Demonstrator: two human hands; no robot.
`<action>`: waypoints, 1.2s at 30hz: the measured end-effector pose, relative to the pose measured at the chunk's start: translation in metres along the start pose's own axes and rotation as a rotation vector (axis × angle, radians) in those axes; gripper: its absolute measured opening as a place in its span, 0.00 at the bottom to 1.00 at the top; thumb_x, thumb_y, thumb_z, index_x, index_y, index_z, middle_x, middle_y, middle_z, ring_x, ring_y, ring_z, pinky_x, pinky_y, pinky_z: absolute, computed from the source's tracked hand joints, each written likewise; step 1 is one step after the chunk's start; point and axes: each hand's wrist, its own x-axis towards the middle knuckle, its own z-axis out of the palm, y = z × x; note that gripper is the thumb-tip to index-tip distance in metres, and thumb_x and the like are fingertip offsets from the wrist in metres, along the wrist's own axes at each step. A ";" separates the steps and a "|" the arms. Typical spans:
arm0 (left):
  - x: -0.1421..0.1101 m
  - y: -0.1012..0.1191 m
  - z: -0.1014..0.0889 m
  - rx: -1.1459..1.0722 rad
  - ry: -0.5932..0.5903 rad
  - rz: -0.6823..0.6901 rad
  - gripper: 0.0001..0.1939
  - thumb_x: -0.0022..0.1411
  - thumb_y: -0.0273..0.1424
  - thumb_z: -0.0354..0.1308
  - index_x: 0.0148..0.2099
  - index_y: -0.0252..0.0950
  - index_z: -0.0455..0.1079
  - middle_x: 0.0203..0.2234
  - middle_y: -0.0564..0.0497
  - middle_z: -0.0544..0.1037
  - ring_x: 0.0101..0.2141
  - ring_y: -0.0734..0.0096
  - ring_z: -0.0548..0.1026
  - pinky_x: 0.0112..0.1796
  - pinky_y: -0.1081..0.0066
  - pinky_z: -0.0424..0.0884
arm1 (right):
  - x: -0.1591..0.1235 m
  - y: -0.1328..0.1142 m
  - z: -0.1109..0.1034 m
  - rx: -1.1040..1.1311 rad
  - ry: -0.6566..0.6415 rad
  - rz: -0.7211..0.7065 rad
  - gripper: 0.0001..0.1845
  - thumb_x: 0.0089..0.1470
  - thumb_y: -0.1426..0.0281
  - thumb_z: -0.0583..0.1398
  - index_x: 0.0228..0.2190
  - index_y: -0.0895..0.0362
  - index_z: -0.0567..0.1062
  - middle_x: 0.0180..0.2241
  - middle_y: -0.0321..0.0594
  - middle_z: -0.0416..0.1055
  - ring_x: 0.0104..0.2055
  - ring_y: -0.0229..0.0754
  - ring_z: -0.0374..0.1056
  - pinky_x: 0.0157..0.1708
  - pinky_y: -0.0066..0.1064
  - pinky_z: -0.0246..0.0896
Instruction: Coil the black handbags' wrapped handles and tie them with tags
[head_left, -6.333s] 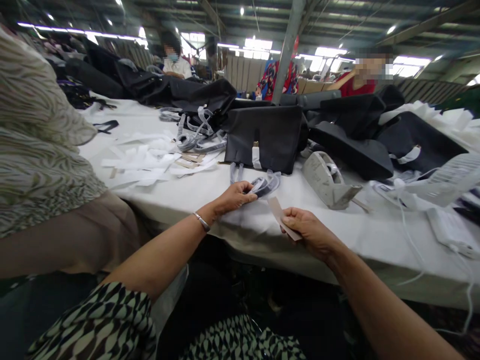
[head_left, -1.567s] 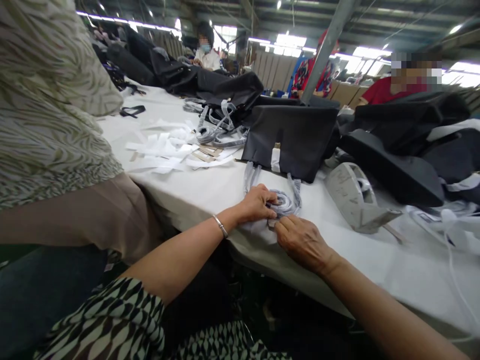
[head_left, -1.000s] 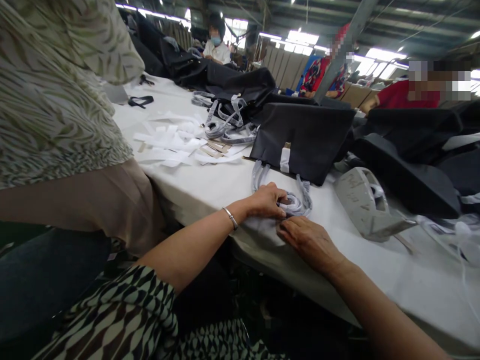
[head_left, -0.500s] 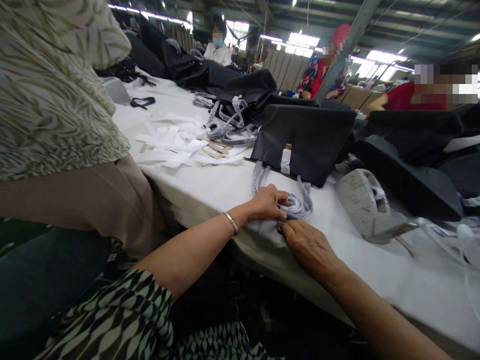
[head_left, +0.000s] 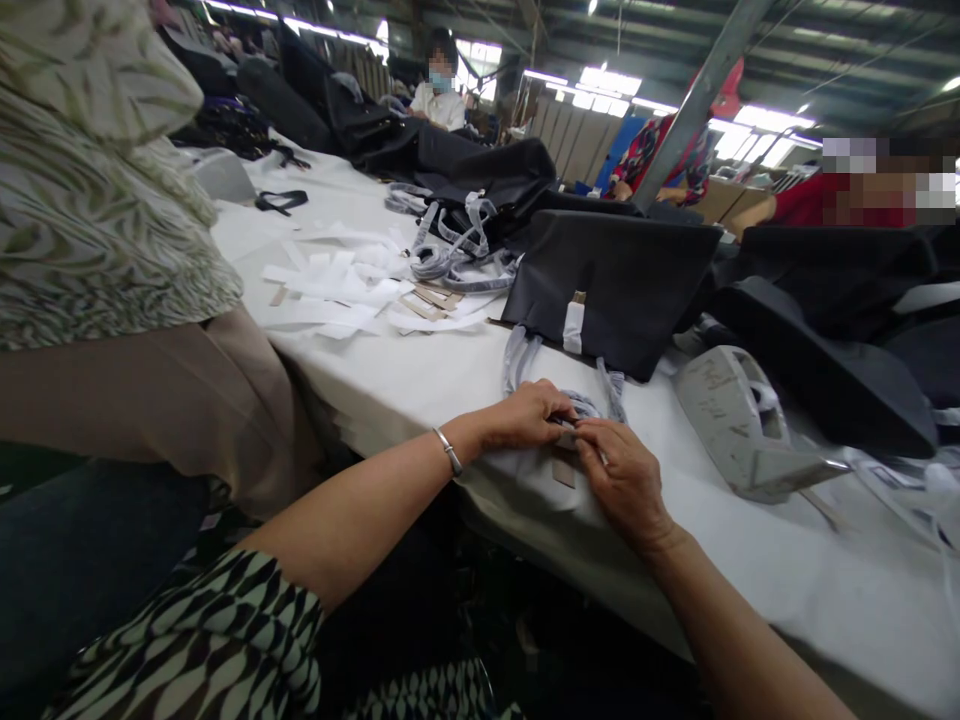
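A black bag (head_left: 622, 270) stands on the white-covered table, its grey, plastic-wrapped strap (head_left: 517, 360) running down toward me. Part of the strap lies coiled between my hands. My left hand (head_left: 534, 414) is closed on the coil at the table's near edge. Close against it, my right hand (head_left: 621, 472) pinches with thumb and forefinger; what sits in that pinch is mostly hidden. Just below the fingertips a small tan card piece (head_left: 564, 470) shows, with a bit of white above it. A white wrap (head_left: 574, 327) covers a small part on the bag's front.
A grey tape dispenser (head_left: 724, 420) stands to the right. White strips (head_left: 337, 290) and another wrapped strap (head_left: 442, 260) lie at left. More black bags (head_left: 480, 165) are piled behind. A person in a leaf-patterned top (head_left: 97, 200) stands close on my left; other people are across the table.
My right hand has moved up and turned so its thumb shows, fingertips now meeting my left hand's. The tan card piece has come into view below them. The coil is more covered.
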 end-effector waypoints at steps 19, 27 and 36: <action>0.006 -0.002 0.010 -0.073 0.140 -0.121 0.10 0.54 0.25 0.55 0.34 0.36 0.78 0.28 0.52 0.78 0.37 0.67 0.73 0.41 0.73 0.65 | 0.030 0.011 -0.002 0.389 -0.129 0.653 0.13 0.38 0.66 0.67 0.28 0.57 0.72 0.34 0.37 0.66 0.28 0.38 0.67 0.28 0.32 0.64; 0.012 0.008 0.007 -0.321 0.118 -0.311 0.09 0.48 0.21 0.56 0.30 0.29 0.77 0.20 0.51 0.75 0.22 0.74 0.68 0.24 0.76 0.59 | 0.002 0.010 0.008 0.160 -0.025 0.220 0.10 0.58 0.67 0.56 0.35 0.53 0.78 0.34 0.41 0.69 0.39 0.44 0.66 0.40 0.36 0.64; 0.010 0.002 0.014 -0.286 0.165 -0.244 0.08 0.49 0.20 0.55 0.29 0.30 0.76 0.19 0.53 0.73 0.22 0.75 0.67 0.24 0.77 0.59 | 0.003 0.016 0.000 0.089 -0.212 0.109 0.09 0.55 0.69 0.61 0.40 0.56 0.75 0.40 0.44 0.68 0.46 0.48 0.63 0.46 0.38 0.61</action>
